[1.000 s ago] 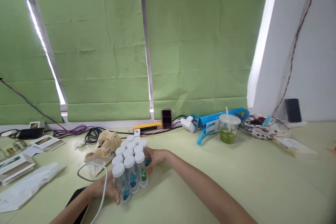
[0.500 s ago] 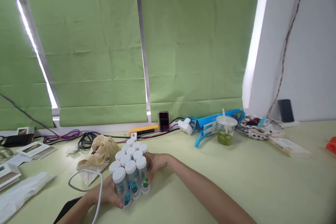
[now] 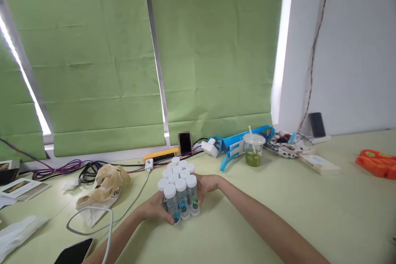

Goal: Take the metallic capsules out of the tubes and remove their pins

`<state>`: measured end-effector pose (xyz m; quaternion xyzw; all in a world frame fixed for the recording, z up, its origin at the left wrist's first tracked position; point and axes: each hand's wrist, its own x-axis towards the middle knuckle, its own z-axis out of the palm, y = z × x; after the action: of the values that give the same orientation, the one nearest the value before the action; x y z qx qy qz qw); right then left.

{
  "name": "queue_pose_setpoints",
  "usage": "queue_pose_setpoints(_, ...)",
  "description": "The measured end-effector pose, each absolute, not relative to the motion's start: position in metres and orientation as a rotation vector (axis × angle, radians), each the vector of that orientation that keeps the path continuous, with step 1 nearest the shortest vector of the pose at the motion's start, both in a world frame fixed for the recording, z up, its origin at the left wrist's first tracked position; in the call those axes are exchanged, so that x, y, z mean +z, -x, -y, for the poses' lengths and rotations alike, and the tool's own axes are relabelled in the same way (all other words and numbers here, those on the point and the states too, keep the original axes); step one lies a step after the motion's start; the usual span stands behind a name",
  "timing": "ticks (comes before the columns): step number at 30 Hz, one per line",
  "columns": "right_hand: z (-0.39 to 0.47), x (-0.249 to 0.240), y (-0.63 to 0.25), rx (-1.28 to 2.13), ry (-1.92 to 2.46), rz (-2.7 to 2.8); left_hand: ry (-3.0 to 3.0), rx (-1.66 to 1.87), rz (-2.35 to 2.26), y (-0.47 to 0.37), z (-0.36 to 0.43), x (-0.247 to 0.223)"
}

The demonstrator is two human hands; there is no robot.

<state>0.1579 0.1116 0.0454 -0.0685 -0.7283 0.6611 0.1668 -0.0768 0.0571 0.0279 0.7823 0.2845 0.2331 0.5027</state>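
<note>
A tight cluster of clear tubes with white screw caps (image 3: pixel 182 185) stands upright on the pale green table (image 3: pixel 247 222). Blue and green pieces show at the bottoms of the front tubes. My left hand (image 3: pixel 157 208) presses on the cluster's left side, its thumb at the foot of the front-left tube. From the right, my right hand (image 3: pixel 206 185) grips the other side, fingers partly hidden behind the tubes. The cluster is squeezed between both hands.
A white cable (image 3: pixel 111 227) loops over my left forearm, near a phone (image 3: pixel 74 251). Left of the tubes lies a beige cloth bag (image 3: pixel 108 183). Behind are a charger (image 3: pixel 149 164), a yellow power strip (image 3: pixel 161 155) and a drink cup (image 3: pixel 253 150). An orange rack (image 3: pixel 377 163) sits far right.
Both hands and the tube cluster have moved right, away from the beige bag. The view has turned right, bringing more of the orange rack into sight.
</note>
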Motion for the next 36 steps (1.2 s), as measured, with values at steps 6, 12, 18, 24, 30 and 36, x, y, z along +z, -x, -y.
queue_pose_setpoints(6,-0.114,0.043,-0.210,1.955,0.372,2.009,-1.865,0.574,-0.602,0.030,-0.078,0.030)
queue_pose_setpoints(12,-0.116,0.043,-0.241,1.927,0.417,1.949,-1.856,0.611,-0.482,0.004,-0.097,0.025)
queue_pose_setpoints(18,-0.124,0.039,-0.252,1.915,0.378,1.926,-1.856,0.581,-0.481,-0.006,-0.108,0.027)
queue_pose_setpoints(24,-0.130,0.035,-0.258,1.879,0.420,1.942,-1.870,0.565,-0.523,-0.007,-0.116,0.025)
queue_pose_setpoints(30,-0.122,0.037,-0.260,1.814,0.449,1.951,-1.841,0.582,-0.519,-0.009,-0.110,0.025)
queue_pose_setpoints(36,-0.101,0.039,-0.249,1.683,0.447,2.075,-1.856,0.505,-0.528,0.000,-0.093,0.033)
